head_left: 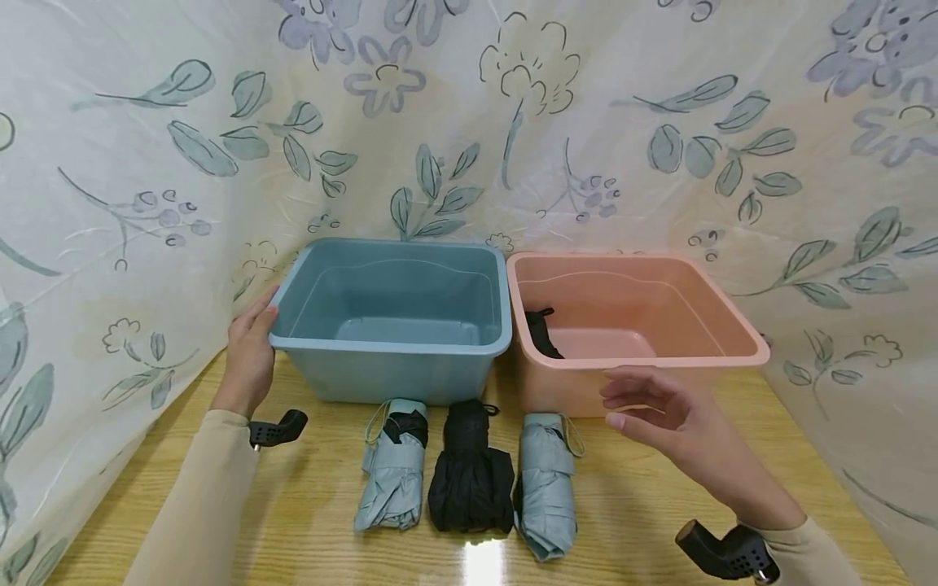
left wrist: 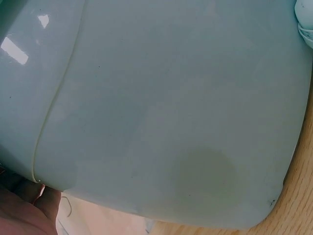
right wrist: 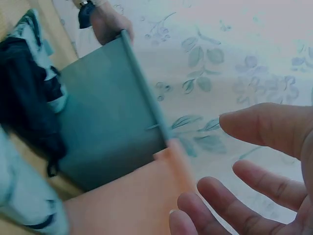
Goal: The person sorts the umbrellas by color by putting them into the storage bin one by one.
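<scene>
A blue plastic bin [head_left: 388,370] stands on the table, with my left hand [head_left: 251,354] gripping its rim at the left side. In the left wrist view only a few fingers [left wrist: 29,208] show at the bin's edge. Beside it is a pink bin [head_left: 608,382] holding a small black item [head_left: 542,334], partly hidden by the wall. My right hand [head_left: 659,411], fingers loosely bent and apart from the thumb, hovers in front of the pink bin's rim and holds nothing. Before the bins lie a grey-blue folded umbrella [head_left: 393,480], a black folded umbrella [head_left: 471,480] and another grey-blue folded umbrella [head_left: 548,488].
Both bins stand side by side on a wooden table [head_left: 315,505], close to a floral-patterned sheet [head_left: 440,122] that rises behind and along the sides. The blue bin's inside shows only its bare walls and floor.
</scene>
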Motion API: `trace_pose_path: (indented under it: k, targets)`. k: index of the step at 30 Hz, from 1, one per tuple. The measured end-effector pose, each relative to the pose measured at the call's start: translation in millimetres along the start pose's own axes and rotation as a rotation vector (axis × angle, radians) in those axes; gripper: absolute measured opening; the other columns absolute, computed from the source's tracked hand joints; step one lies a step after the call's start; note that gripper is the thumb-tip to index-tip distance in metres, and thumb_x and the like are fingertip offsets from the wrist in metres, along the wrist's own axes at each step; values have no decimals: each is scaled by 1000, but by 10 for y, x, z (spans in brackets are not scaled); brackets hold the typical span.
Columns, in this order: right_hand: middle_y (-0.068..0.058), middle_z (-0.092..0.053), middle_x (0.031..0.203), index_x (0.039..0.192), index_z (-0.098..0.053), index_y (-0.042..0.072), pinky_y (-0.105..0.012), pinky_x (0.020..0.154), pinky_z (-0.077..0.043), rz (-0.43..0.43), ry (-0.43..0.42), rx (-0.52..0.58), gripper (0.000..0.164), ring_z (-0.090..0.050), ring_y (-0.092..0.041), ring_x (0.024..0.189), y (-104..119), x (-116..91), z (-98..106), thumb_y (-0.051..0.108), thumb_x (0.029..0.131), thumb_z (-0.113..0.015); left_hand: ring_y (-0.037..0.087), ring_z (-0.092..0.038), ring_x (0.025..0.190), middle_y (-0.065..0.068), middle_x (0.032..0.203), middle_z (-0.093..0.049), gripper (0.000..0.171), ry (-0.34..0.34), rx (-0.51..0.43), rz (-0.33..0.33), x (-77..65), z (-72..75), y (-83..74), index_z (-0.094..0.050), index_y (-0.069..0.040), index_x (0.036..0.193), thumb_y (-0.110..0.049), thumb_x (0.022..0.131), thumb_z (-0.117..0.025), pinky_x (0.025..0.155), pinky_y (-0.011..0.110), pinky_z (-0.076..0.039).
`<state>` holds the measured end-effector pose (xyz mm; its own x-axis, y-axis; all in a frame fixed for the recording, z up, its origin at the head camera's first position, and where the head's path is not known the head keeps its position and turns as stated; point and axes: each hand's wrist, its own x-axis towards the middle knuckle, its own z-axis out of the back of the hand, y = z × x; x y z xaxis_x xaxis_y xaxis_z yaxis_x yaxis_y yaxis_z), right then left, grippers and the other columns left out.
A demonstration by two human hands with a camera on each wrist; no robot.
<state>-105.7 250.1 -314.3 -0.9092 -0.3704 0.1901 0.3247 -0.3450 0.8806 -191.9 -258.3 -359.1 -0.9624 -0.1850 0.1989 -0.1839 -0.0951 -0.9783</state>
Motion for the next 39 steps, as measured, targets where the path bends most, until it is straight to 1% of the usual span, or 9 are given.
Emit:
trace_pose_path:
  k: [4, 10, 14, 19, 26, 31, 34, 37, 39]
  targets:
    - [-11, -67, 117, 134, -58, -1, -25, 88, -56, 5, -10, 9, 40, -67, -18, 104, -217, -71, -98, 2, 95, -69, 29, -20, 153, 14, 167, -19, 55, 3, 4, -2, -3, -3, -2, -21, -3, 161, -28, 113, -28, 123, 47, -16]
    - [-18, -63, 122, 133, -59, 1, -29, 88, -57, -61, -36, 7, 42, -65, -17, 107, -501, -128, -270, 8, 94, -73, 30, -21, 152, 14, 167, -20, 54, -6, -1, 3, 2, -7, 7, -23, -6, 161, -28, 113, -28, 123, 48, -16]
    - [-21, -60, 130, 136, -59, 1, -34, 88, -57, -115, -59, -26, 49, -61, -27, 114, -642, -141, -375, 13, 92, -77, 29, -22, 152, 14, 167, -22, 54, -15, -4, 9, 7, -13, 7, -24, -6, 161, -28, 112, -29, 123, 48, -17]
    - [-19, -57, 136, 137, -60, 4, -46, 91, -56, -151, -86, -53, 53, -55, -41, 120, -740, -124, -486, 16, 89, -80, 29, -23, 151, 14, 166, -23, 54, -17, -10, 7, 11, -14, 7, -25, -5, 161, -28, 112, -30, 123, 46, -18]
    - [-17, -55, 142, 138, -60, 5, -54, 93, -53, -175, -92, -48, 58, -51, -44, 125, -850, -67, -593, 19, 87, -82, 30, -23, 152, 14, 166, -23, 53, -14, -16, 3, 21, -7, 12, -25, -5, 161, -28, 112, -29, 123, 47, -18]
    - [-20, -53, 145, 141, -56, 2, -58, 95, -51, -178, -58, -41, 63, -50, -46, 128, -953, -14, -650, 20, 87, -82, 30, -23, 152, 14, 166, -22, 53, -12, -9, 4, 25, -4, 14, -25, -7, 161, -28, 112, -29, 123, 49, -17]
    - [-20, -51, 147, 144, -53, 3, -54, 96, -52, -188, -24, -24, 66, -51, -45, 128, -983, 7, -694, 22, 88, -82, 30, -23, 152, 14, 166, -22, 53, -12, -17, 9, 22, -6, 14, -24, -6, 161, -28, 112, -29, 123, 49, -17]
    - [-19, -56, 135, 146, -51, 6, -41, 88, -55, -191, 19, -20, 70, -57, -36, 113, -980, 19, -755, 24, 87, -82, 29, -23, 152, 13, 166, -22, 53, -14, -21, 12, 19, -9, 13, -25, -6, 161, -28, 112, -29, 123, 48, -18]
    - [-18, -57, 122, 147, -50, 7, -32, 78, -53, -183, 45, -16, 70, -55, -29, 100, -971, 25, -801, 23, 87, -83, 29, -23, 152, 13, 166, -23, 53, -15, -22, 12, 18, -11, 10, -25, -6, 161, -28, 112, -29, 123, 48, -18]
